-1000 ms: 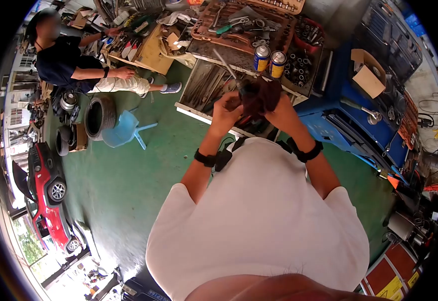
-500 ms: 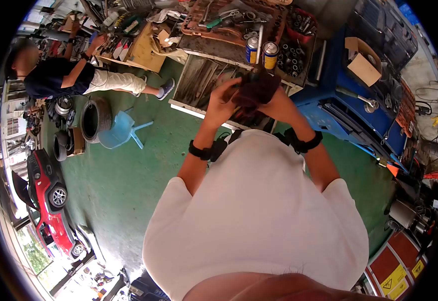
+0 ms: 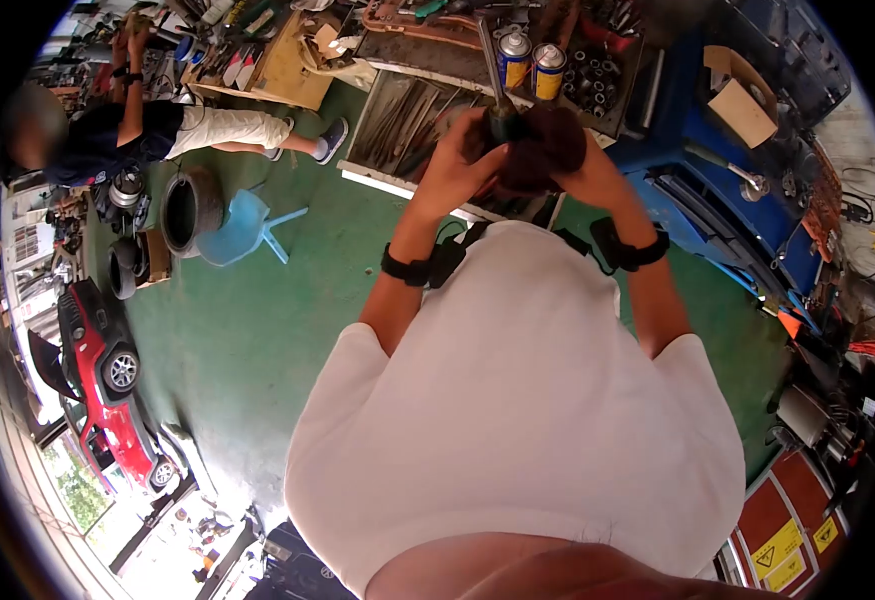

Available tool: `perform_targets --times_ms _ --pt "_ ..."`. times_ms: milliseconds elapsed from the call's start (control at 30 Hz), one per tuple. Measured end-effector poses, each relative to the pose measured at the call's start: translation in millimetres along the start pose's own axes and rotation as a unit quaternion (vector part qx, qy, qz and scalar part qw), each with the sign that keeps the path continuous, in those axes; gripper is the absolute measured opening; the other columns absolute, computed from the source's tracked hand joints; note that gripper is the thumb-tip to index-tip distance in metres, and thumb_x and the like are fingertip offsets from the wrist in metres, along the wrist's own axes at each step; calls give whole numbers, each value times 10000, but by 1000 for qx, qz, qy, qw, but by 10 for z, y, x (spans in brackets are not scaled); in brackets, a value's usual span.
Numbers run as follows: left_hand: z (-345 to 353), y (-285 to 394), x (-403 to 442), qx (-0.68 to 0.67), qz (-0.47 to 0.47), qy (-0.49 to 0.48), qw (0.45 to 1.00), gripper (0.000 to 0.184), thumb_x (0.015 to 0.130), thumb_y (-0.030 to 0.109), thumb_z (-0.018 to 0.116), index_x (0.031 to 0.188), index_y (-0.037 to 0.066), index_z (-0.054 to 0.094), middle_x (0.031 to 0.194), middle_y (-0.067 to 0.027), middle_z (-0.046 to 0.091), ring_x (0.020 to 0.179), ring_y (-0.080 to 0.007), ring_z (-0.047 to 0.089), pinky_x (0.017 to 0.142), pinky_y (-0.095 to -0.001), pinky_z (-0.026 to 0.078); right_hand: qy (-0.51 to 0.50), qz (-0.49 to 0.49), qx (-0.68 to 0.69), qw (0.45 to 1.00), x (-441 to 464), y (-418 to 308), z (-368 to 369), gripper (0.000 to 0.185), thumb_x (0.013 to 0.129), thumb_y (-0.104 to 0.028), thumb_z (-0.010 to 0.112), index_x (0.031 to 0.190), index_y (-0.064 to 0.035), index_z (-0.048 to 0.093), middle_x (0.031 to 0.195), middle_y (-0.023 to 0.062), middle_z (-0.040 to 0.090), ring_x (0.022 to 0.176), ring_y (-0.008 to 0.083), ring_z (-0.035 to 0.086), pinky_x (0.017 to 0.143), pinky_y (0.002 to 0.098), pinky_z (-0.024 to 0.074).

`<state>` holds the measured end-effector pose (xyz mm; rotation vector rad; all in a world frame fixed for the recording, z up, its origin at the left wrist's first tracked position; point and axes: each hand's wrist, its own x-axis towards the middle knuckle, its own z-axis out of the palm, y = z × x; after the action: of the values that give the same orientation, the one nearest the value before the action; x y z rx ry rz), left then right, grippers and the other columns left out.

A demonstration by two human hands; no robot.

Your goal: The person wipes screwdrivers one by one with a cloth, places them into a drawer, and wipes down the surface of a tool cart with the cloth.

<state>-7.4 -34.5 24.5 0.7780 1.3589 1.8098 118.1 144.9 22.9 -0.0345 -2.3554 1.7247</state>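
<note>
Arms and hands of the wearer, seen from above: both hands are raised in front of the torso and brought near each other.
The left forearm (image 3: 389,308) and right forearm (image 3: 655,305) are held forward and inclined inward. In the left hand (image 3: 460,165), the fingers are curled and the thumb is directed inward, across toward the opposite side. The right hand (image 3: 589,178) is turned inward, its fingers partly hidden. Between the hands, a gap is left at the wrists.
</note>
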Motion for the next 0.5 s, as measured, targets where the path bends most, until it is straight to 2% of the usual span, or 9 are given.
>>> perform_targets --times_ms 33,100,133,200,233,300,333,433,500 --pt "-7 19 2 10 14 -1 1000 380 922 -54 607 1281 -27 484 1198 -92 611 1105 -133 574 960 -287 465 1 2 8 1000 -6 11 3 599 782 -19 705 1347 -22 504 1061 150 591 1021 277 592 906 355 474" --pt "21 72 -41 50 17 28 998 285 915 -57 608 1189 -17 542 1077 -64 651 1000 -120 597 903 -272 480 21 -82 -11 996 -16 5 14 547 793 6 694 1312 -16 521 1079 111 600 1020 220 579 925 319 462" --pt "2 54 -60 53 14 27 998 285 915 -57 608 1189 -17 542 1077 -64 651 1000 -120 597 903 -272 480 23 -82 -7 996 -24 32 50 547 793 6 694 1312 -16 521 1079 111 600 1020 220 579 925 319 462" --pt "22 7 -63 5 -35 98 995 263 920 -52 596 1176 -14 551 1057 -61 654 977 -116 607 855 -265 497 45 -65 -18 997 -70 86 78 519 798 21 687 1290 -19 528 1128 96 601 1045 216 574 952 321 452" --pt "55 14 -62 -4 -7 95 995 273 927 -41 596 1195 -13 550 1049 -62 650 936 -101 610 793 -247 507 52 -59 -23 997 -92 109 81 510 799 26 685 1283 -20 530 1145 91 602 1053 214 573 961 322 449" --pt "53 42 -77 10 -1 74 997 310 929 -37 597 1233 -14 542 1048 -55 647 922 -92 609 768 -239 508 118 -99 -88 984 -124 148 90 520 806 20 688 1296 -22 516 1229 107 581 1125 215 554 998 343 433" --pt "55 53 -94 27 2 57 998 346 931 -32 599 1271 -15 533 1047 -47 644 908 -83 609 743 -230 508 118 -99 -90 984 -150 179 82 520 806 20 688 1296 -22 516 1229 107 581 1125 215 554 998 343 433" --pt "89 86 -126 25 -20 15 999 420 944 -14 598 1351 -19 493 1100 -45 633 961 -93 599 805 -241 505 96 -60 -23 993 -219 249 38 524 826 -7 681 1318 -28 502 1270 107 555 1176 218 529 1026 351 414" --pt "51 89 -136 53 -19 -1 998 444 949 -9 595 1375 -17 472 1126 -41 628 987 -100 595 827 -250 505 126 -12 21 992 -305 217 39 500 855 -31 656 1329 -29 495 1280 106 548 1185 215 518 1033 352 409"
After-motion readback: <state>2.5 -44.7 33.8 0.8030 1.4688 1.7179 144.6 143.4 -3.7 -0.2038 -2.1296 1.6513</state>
